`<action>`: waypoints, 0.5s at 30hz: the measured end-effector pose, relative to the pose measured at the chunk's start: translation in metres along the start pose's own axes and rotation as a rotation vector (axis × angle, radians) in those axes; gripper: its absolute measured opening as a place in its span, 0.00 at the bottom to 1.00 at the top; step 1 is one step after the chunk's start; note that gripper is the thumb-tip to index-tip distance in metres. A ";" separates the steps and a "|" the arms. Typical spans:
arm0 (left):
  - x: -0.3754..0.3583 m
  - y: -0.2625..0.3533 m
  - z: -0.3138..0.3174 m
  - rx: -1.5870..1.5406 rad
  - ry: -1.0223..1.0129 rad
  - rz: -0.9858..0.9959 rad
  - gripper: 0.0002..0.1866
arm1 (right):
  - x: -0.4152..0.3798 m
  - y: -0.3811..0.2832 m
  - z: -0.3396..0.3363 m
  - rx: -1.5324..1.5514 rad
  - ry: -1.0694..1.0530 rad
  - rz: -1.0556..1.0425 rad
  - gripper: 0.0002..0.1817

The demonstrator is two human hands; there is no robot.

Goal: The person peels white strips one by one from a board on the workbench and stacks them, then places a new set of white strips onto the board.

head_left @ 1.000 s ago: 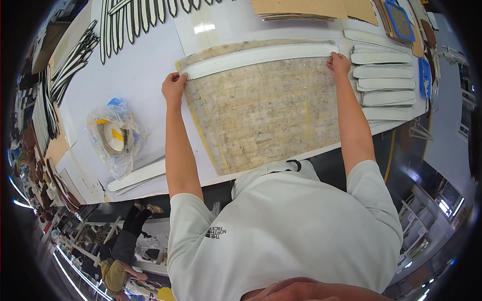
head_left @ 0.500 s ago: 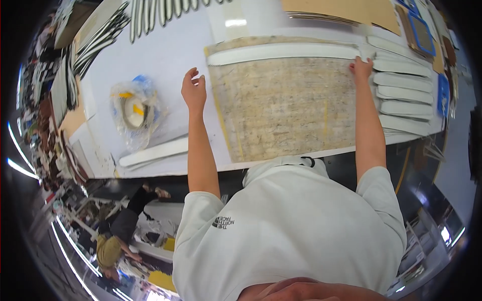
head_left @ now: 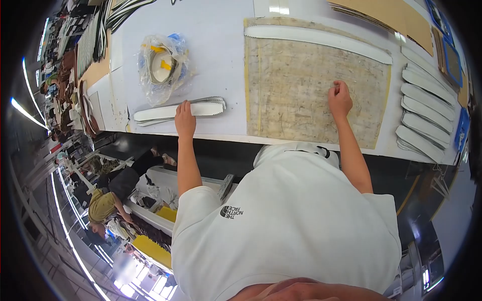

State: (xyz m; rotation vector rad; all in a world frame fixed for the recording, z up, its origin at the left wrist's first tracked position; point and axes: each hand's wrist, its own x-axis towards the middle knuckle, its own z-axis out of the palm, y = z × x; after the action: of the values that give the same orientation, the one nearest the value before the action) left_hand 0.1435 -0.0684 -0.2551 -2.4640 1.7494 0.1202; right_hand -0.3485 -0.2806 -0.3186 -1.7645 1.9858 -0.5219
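My left hand (head_left: pixel 185 122) lies over a small stack of white strips (head_left: pixel 150 115) near the table's front edge, its fingers closed on the top strip. The strips are long, with rounded ends and finely notched edges. My right hand (head_left: pixel 340 102) hovers over a mottled beige mat (head_left: pixel 301 85), fingers loosely bent, thumb apart, nothing visible in it. One long white strip (head_left: pixel 316 38) lies along the mat's far edge, slightly slanted, away from both hands.
Several bundles of white strips (head_left: pixel 427 103) lie fanned right of the mat. A clear plastic bag with tape rolls (head_left: pixel 160 67) sits at left. Cardboard sheets (head_left: pixel 391 15) and blue-framed trays (head_left: pixel 452 70) are at far right. A person (head_left: pixel 103 205) is at lower left.
My right hand has left the end of the long strip and moved down over the mat. My left hand has come down and left onto the strip stack. The view has shifted.
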 end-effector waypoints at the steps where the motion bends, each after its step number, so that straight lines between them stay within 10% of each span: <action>1: 0.003 -0.002 -0.005 -0.009 -0.041 0.019 0.29 | 0.003 0.002 -0.003 0.022 -0.043 0.027 0.11; 15: 0.023 0.078 -0.094 -0.233 0.160 0.019 0.22 | -0.007 -0.009 -0.012 0.287 -0.319 -0.105 0.16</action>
State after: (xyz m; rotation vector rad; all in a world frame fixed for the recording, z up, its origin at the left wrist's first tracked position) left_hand 0.0769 -0.1288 -0.1690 -2.6874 1.9226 0.1404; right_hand -0.3474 -0.2752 -0.3033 -1.6600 1.5271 -0.4951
